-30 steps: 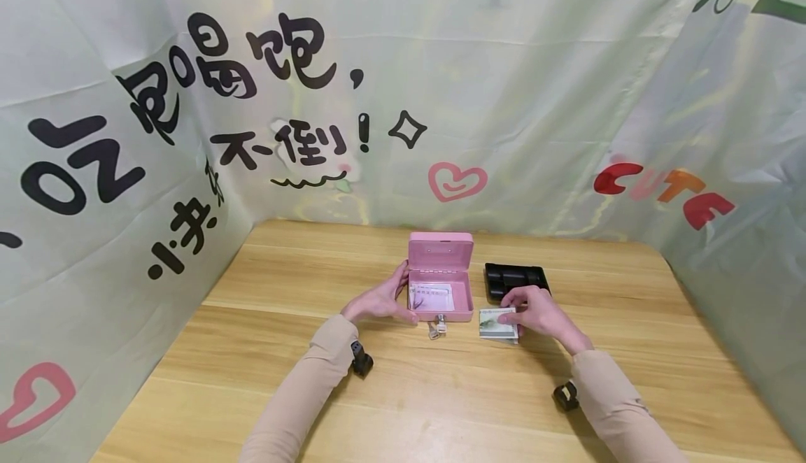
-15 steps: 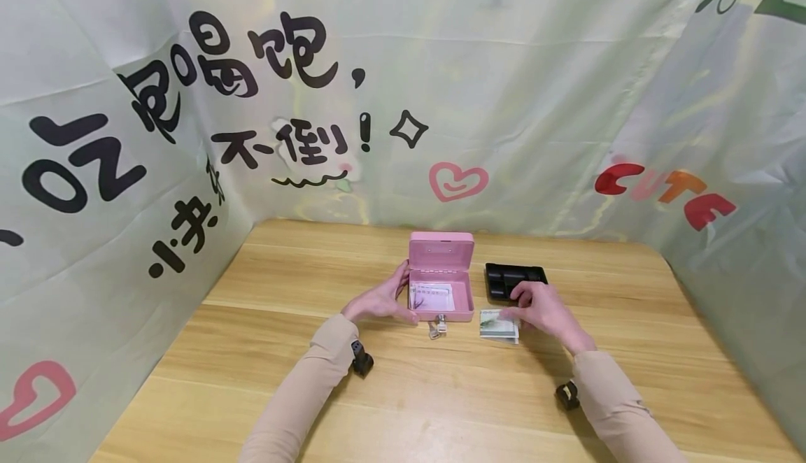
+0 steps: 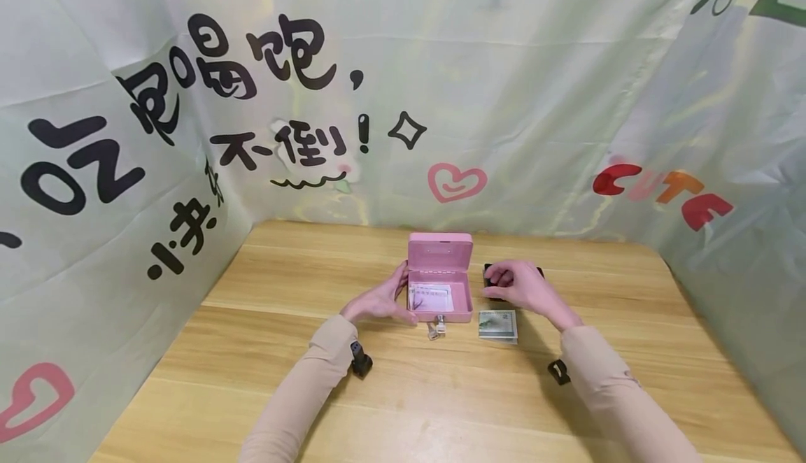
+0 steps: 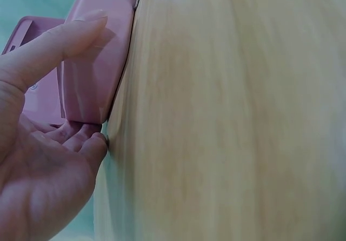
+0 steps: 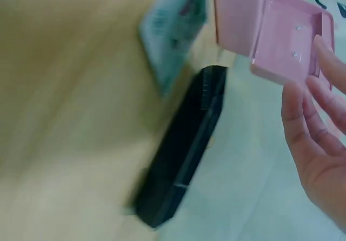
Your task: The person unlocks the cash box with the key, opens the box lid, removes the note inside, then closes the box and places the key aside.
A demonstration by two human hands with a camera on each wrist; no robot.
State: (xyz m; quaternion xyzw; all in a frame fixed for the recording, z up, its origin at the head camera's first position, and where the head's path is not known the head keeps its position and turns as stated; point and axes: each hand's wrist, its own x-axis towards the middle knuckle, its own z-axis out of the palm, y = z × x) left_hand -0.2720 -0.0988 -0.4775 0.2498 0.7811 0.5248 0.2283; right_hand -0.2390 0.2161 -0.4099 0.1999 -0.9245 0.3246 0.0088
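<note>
A pink cash box (image 3: 461, 295) with its lid raised holds several paper banknotes (image 3: 433, 298). Keys (image 3: 434, 331) hang from the lock at its front. My left hand (image 3: 376, 301) holds the box's near left corner; in the left wrist view the thumb lies along the front wall and the fingers bend against the side. To the right of the box, folded banknotes (image 3: 497, 325) lie on the table. My right hand (image 3: 527, 287), holding nothing, hovers with loosely bent fingers over the black compartment tray (image 5: 178, 149), mostly hiding it in the head view.
The wooden table (image 3: 403, 400) runs back to a printed cloth curtain (image 3: 535, 99), which encloses its back and sides. The cash box's raised lid (image 3: 439, 250) stands toward the curtain.
My right hand has let go of the folded banknotes and moved up and back, over the black tray. The left hand and the cash box have stayed in place.
</note>
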